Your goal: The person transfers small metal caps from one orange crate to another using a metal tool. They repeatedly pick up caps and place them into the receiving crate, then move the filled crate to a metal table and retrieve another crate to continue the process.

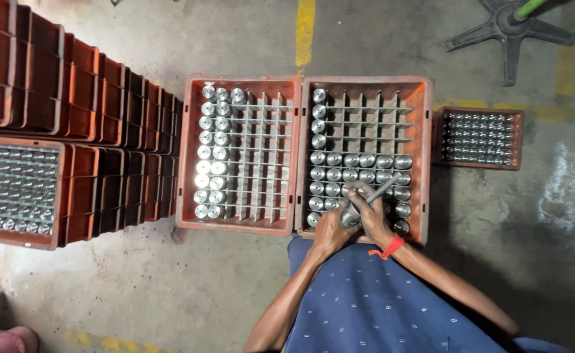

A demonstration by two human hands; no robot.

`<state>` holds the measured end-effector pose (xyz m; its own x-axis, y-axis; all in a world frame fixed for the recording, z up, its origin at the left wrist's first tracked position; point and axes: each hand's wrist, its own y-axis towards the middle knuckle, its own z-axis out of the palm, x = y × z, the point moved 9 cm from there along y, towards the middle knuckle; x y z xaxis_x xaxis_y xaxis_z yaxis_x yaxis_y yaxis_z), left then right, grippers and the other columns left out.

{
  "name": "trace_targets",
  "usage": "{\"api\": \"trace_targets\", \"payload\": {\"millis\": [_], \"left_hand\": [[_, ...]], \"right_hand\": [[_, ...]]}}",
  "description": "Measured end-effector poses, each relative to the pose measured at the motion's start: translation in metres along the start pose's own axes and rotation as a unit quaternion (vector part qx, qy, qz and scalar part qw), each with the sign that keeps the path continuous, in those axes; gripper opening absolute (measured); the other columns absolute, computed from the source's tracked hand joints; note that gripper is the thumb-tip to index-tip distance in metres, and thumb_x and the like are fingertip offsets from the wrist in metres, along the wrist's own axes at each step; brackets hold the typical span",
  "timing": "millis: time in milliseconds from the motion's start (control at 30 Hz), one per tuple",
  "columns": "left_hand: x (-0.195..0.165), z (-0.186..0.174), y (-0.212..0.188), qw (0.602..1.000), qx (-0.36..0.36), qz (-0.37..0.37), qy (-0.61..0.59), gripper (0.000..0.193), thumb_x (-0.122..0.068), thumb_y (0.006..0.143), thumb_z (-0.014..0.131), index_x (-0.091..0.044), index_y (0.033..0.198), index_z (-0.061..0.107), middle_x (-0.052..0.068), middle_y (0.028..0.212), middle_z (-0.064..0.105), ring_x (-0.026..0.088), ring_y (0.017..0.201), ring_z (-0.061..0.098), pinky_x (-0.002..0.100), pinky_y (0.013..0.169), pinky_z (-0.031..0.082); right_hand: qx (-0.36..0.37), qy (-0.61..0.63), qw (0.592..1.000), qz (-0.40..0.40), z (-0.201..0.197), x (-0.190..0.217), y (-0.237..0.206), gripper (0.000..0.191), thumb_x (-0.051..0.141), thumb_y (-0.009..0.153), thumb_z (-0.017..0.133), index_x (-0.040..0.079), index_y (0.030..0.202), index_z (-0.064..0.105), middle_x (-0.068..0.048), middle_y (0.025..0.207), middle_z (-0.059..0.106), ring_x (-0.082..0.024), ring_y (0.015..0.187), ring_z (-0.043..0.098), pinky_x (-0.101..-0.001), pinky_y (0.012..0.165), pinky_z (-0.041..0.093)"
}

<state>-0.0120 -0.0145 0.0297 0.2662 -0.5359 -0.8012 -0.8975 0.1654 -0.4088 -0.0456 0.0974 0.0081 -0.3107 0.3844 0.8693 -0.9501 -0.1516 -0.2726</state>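
Observation:
Two orange crates with grid dividers stand side by side on the concrete floor. The left crate (pixel 189 157) has shiny metal cylinders (pixel 210 153) in its two left columns. The right crate (pixel 425 131) has cylinders (pixel 359 167) in its left column and near rows. Both hands meet over the near edge of the right crate. My left hand (pixel 330 234) grips the thick end of a metal part (pixel 351 216). My right hand (pixel 371 214), with a red band (pixel 388 248) at the wrist, holds the slim metal shaft (pixel 387 187) that slants up to the right.
Stacks of orange crates (pixel 85 91) fill the left side. A crate packed with metal parts (pixel 13 189) sits on a stack there. A smaller crate of parts (pixel 480 137) lies to the right. A chair base (pixel 510 29) and a yellow floor line (pixel 305 29) are beyond.

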Motion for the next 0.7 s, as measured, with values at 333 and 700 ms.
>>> {"api": "trace_targets", "payload": {"millis": [333,700], "left_hand": [[-0.007,-0.051,0.086,0.985,-0.092,0.075,0.127,0.066,-0.04,0.099,0.065,-0.003,0.15,0.043,0.032,0.122,0.065,0.041,0.082,0.072,0.051,0.068,0.058],[0.015,-0.096,0.134,0.944,-0.196,0.187,0.188,0.065,0.012,0.076,0.063,-0.012,0.136,0.064,0.021,0.133,0.065,0.04,0.105,0.068,0.046,0.09,0.059]], "right_hand": [[-0.234,0.127,0.963,-0.031,-0.139,0.022,0.018,0.017,0.001,0.101,0.054,0.005,0.114,0.063,-0.009,0.099,0.068,-0.02,0.083,0.069,-0.0351,0.079,0.059],[-0.239,0.147,0.96,0.016,-0.131,-0.026,-0.018,0.018,-0.002,0.1,0.054,0.003,0.115,0.063,-0.006,0.101,0.063,-0.02,0.09,0.069,-0.0353,0.081,0.057]]}}
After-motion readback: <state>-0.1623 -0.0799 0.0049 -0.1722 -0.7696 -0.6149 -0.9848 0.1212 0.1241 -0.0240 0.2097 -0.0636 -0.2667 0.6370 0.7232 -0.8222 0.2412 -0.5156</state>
